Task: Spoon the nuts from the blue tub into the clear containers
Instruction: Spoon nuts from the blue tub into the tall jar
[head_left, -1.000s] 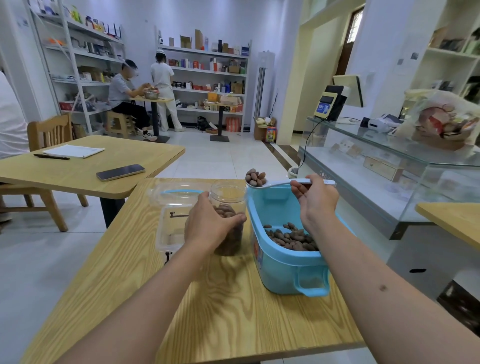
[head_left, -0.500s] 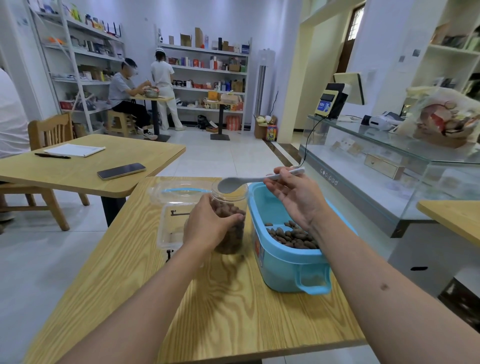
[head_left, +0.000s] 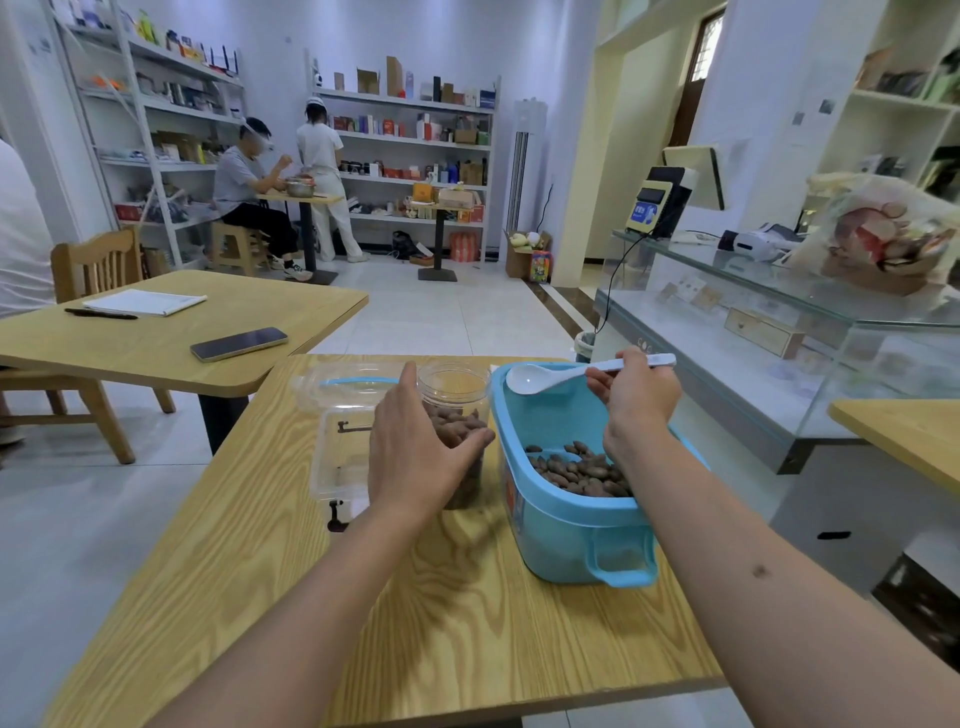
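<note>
A blue tub (head_left: 576, 540) with brown nuts (head_left: 576, 470) in its bottom stands on the wooden table (head_left: 415, 623). Just left of it is a clear round jar (head_left: 460, 389), partly filled with nuts. My left hand (head_left: 421, 457) wraps around the jar's near side, thumb up along its left wall. My right hand (head_left: 634, 400) pinches the handle of a white spoon (head_left: 530, 376) above the tub's far end. The spoon's bowl is empty and faces up, right of the jar's mouth.
A clear lidded box (head_left: 343, 447) with a blue-trimmed lid lies left of the jar. Another table (head_left: 156, 343) at the left holds a phone (head_left: 239, 343), paper and a pen. A glass counter (head_left: 779, 332) runs along the right. Two people are at the far shelves.
The spoon carried nuts to the jar and tipped them in. It has now swung back right over the tub, empty. My left hand stayed on the jar.
</note>
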